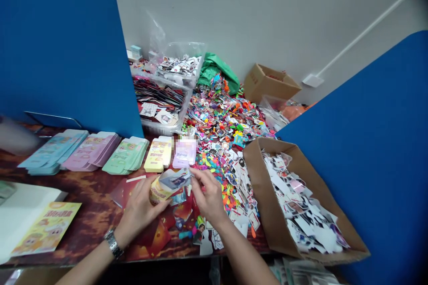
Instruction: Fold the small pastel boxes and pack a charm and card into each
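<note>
My left hand point(140, 205), with a metal watch on its wrist, is closed round a yellow printed paper packet point(159, 190) whose mouth gapes upward. Pinched in my right hand point(207, 191) is a picture card point(179, 180) at the packet's mouth; how far inside it sits I cannot tell. Red envelopes point(157, 236) and small cards lie on the table under my hands. Below my right hand are a few cut-out stickers point(206, 244) and small coloured plastic pieces point(187, 234).
Stacks of blue point(55, 151), purple point(92, 150), green point(125, 155) and yellow packets point(158, 153) line the table. Mixed trinkets point(227, 116) heap behind. A carton of stickers point(256, 187) stands right, clear bins point(182, 118) at the back. Blue partitions point(67, 44) flank the table.
</note>
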Available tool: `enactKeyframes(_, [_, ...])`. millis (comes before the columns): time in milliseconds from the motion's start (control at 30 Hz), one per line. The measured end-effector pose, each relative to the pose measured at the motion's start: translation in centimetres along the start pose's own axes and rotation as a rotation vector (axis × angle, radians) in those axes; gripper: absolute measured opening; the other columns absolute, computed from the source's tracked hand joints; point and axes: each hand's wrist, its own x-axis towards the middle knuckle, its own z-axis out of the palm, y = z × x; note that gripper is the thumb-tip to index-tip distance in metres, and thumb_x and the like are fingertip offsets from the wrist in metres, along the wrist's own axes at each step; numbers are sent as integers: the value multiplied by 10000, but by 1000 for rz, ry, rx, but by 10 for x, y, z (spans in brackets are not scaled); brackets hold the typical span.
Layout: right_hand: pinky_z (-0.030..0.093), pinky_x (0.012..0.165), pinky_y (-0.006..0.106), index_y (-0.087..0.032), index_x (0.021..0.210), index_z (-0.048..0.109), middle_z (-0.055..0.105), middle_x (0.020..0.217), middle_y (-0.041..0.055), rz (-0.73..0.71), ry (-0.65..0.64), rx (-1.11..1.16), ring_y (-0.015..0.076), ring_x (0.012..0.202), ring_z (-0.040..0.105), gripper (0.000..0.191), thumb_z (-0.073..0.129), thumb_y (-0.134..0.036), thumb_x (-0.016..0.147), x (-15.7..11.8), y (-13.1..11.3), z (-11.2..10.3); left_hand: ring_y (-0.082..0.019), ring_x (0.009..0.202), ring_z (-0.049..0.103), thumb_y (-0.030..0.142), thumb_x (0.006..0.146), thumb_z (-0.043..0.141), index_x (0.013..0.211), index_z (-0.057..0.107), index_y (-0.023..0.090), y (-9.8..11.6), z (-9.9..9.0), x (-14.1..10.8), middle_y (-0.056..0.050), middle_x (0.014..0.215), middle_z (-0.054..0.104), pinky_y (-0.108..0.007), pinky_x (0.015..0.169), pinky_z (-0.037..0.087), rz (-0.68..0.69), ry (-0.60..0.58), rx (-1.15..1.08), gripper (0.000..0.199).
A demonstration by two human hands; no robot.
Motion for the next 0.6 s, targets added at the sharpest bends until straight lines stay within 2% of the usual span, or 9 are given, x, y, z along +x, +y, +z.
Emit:
enactKeyframes(100, [516, 780, 309, -254, 1268, 629, 645, 930, 71, -71, -45, -95, 187, 852, 615, 350, 471, -183, 963, -2, -2, 4, -285, 1023, 617, 431, 815, 660, 1295, 475, 193, 5, 2, 0, -108, 1130, 634, -413, 875, 513, 77, -8, 24, 567])
enactKeyframes(200, [512, 797, 332, -270, 1262, 641, 645, 937, 74, -132, -110, -185, 202, 885, 594, 358, 492, -180, 949, -8, -7, 10, -285, 1020, 604, 393, 823, 649, 1318, 455, 194, 8, 9, -2, -114, 1138, 617, -413, 873, 510, 88, -13, 19, 568])
enactKeyframes(300, [514, 828, 321, -293, 1259, 637, 643, 1029, 63, -121, -201, -101, 190, 943, 599, 335, 527, -228, 949, -14, -1, 2, -287, 1020, 602, 424, 832, 641, 1329, 444, 200, 10, 14, -3, -111, 1128, 609, -417, 859, 518, 68, -40, -8, 580])
enactKeyframes(400, [511, 847, 319, -276, 1303, 595, 659, 1047, 61, 31, -149, -122, 186, 948, 616, 348, 496, -272, 970, -18, 27, -26, -291, 1038, 604, 449, 824, 651, 1343, 434, 198, 11, 15, -2, -115, 1148, 609, -427, 867, 521, 51, -71, -30, 616])
enactKeyframes(500, [482, 892, 388, -238, 1283, 614, 655, 1102, 108, 195, -6, -468, 245, 1019, 594, 353, 486, -298, 959, -22, 73, -58, -292, 1033, 619, 428, 801, 674, 1335, 442, 189, 16, 13, 0, -119, 1153, 619, -431, 866, 530, 35, -82, -54, 629])
enactKeyframes(533, [469, 904, 411, -223, 1281, 616, 641, 1156, 130, 251, -7, -603, 274, 1063, 571, 368, 521, -305, 935, -24, 88, -66, -294, 1035, 622, 416, 797, 676, 1337, 442, 190, 17, 13, 0, -122, 1161, 620, -434, 866, 532, 37, -80, -65, 631])
enactKeyframes(600, [464, 867, 405, -211, 1259, 632, 648, 1130, 146, 358, -71, -779, 296, 1051, 557, 376, 573, -309, 901, -29, 111, -77, -298, 1054, 623, 401, 799, 669, 1357, 426, 199, 20, 13, 0, -128, 1194, 616, -445, 875, 533, 56, -73, -82, 642])
